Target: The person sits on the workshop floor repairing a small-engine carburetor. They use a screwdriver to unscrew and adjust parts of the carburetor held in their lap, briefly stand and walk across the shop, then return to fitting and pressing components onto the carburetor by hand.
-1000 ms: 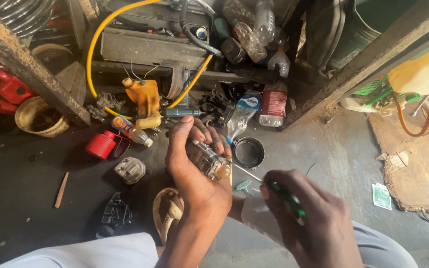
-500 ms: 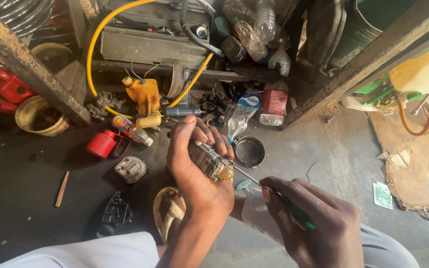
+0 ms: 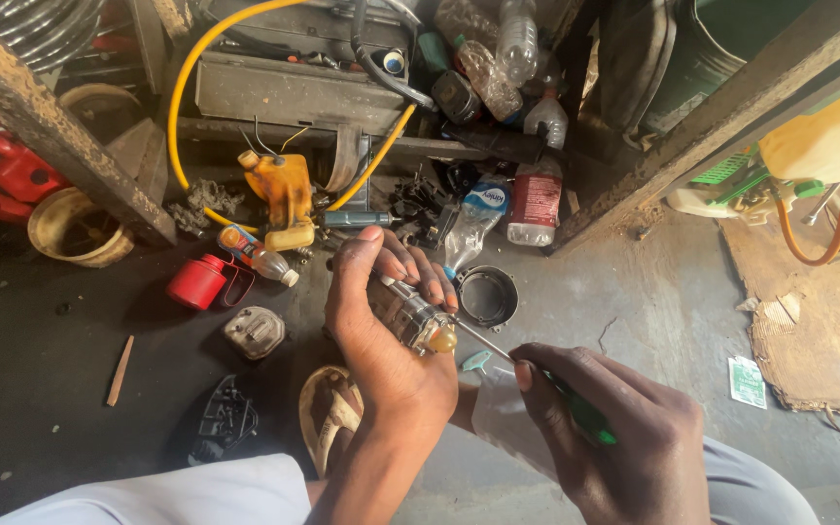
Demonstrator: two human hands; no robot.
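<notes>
My left hand [image 3: 381,340] is wrapped around a small grimy metal engine part with a brass-coloured fitting [image 3: 418,324]; the grip is closed tight, thumb on the far side, fingers curled over the top. The part sits above the concrete floor [image 3: 634,311], just in front of my knees, its brass end toward my right hand [image 3: 624,437]. That hand is closed around a green-handled screwdriver with a thin steel shaft [image 3: 537,374], and the shaft's tip reaches the brass end of the part.

Since half a second ago the right hand has dropped a little and the shaft lies flatter; a second ago the tip stood a shade further from the part. The left hand has hardly shifted.

The part is dull grey, oily and ridged, the fitting smooth and rounded. Beyond it lie a round black plastic ring [image 3: 487,297], a red cylindrical can [image 3: 196,282] and a looping yellow rubber hose [image 3: 187,107]. The floor is stained and rough.
</notes>
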